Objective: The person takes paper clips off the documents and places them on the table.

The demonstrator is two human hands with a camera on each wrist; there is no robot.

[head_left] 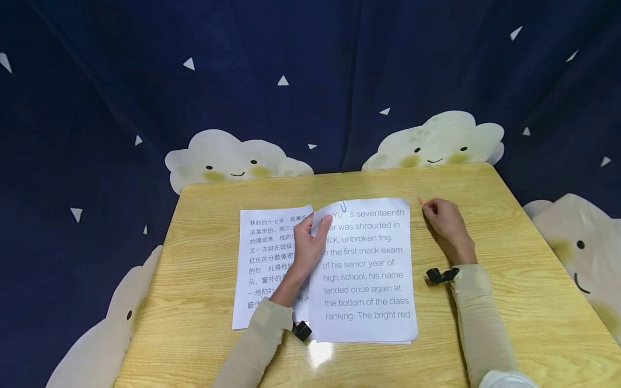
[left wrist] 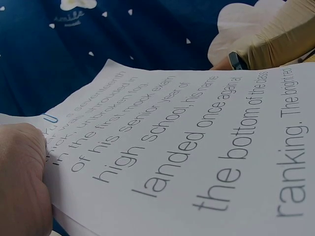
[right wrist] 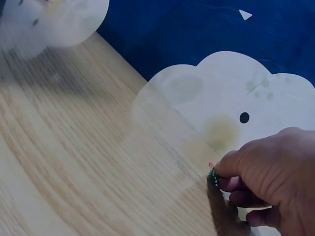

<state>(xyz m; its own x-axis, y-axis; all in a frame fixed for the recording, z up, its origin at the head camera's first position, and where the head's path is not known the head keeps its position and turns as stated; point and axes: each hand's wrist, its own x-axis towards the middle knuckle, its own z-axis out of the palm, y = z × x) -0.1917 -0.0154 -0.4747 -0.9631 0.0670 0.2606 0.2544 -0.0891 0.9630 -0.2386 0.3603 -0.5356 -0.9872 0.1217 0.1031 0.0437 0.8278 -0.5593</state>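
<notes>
My left hand (head_left: 308, 245) grips the left edge of a stack of sheets printed in English (head_left: 364, 269), its thumb lying on top. A blue paper clip (head_left: 343, 206) sits on the stack's top edge; the left wrist view shows the clip close beyond the hand. Over at the right, my right hand (head_left: 443, 218) pinches a small green paper clip (right wrist: 212, 177) between thumb and fingertips, low over the tabletop. Just beyond those fingertips lies a red paper clip (head_left: 420, 200) on the wood.
Sheets with Chinese print (head_left: 262, 258) lie on the wooden table (head_left: 194, 280) to the left, partly covered by the left hand, arm and English stack. Behind the table hangs a dark blue curtain (head_left: 330, 81) with clouds and white triangles.
</notes>
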